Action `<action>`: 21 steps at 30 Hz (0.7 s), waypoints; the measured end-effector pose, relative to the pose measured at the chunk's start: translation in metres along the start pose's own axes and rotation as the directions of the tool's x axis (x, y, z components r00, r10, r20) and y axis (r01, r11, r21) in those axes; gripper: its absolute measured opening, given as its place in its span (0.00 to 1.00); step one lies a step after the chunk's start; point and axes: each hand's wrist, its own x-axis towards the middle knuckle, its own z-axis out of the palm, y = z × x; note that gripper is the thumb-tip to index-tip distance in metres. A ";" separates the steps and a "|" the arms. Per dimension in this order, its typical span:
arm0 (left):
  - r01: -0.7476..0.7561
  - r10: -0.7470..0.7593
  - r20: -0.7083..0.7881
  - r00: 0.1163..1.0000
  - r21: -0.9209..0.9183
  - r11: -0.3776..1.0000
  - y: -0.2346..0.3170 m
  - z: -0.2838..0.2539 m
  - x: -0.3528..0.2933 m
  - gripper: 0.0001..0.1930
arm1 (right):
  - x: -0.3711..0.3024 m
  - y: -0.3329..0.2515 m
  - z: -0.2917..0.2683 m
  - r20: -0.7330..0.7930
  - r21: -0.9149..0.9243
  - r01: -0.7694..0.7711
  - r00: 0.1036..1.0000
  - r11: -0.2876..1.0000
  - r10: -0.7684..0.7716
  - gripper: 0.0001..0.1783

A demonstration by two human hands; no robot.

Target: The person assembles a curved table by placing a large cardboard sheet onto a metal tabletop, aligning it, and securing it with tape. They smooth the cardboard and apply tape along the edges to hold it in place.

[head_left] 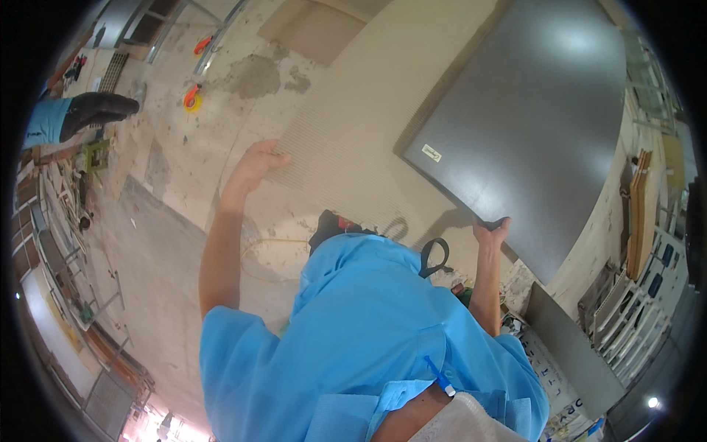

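Note:
In front of me lies a wide tan sheet of corrugated cardboard (pixel 353 140). My left hand (pixel 258 163) pinches its left edge, fingers closed on it. A large dark grey flat panel (pixel 537 125), with a small pale label (pixel 431 153) near its left corner, rests over the right part of the cardboard. My right hand (pixel 492 231) grips the panel's near edge, with the thumb on top and the other fingers mostly hidden under it. That near edge looks slightly raised, casting a shadow on the cardboard.
Two orange-and-yellow tape dispensers (pixel 193 99) lie on the stained concrete floor at far left. Another person in blue and black (pixel 81 118) is beyond them. A grey board (pixel 571 346) leans at my lower right. Stacked frames and wooden boards (pixel 638 214) line the right side.

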 end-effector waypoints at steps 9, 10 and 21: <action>0.023 -0.023 0.040 0.999 0.000 1.000 -0.003 -0.002 -0.001 0.19 | 0.001 0.000 -0.006 0.000 0.019 -0.025 1.000 1.000 0.025 0.38; 0.021 -0.021 0.042 0.999 -0.003 1.000 -0.003 -0.001 -0.002 0.19 | 0.000 0.001 -0.007 -0.030 -0.022 -0.003 1.000 1.000 0.003 0.38; -0.132 0.125 0.106 0.987 0.062 0.989 0.006 0.017 -0.021 0.20 | 0.008 0.010 -0.011 0.063 0.059 0.005 0.998 0.998 -0.009 0.41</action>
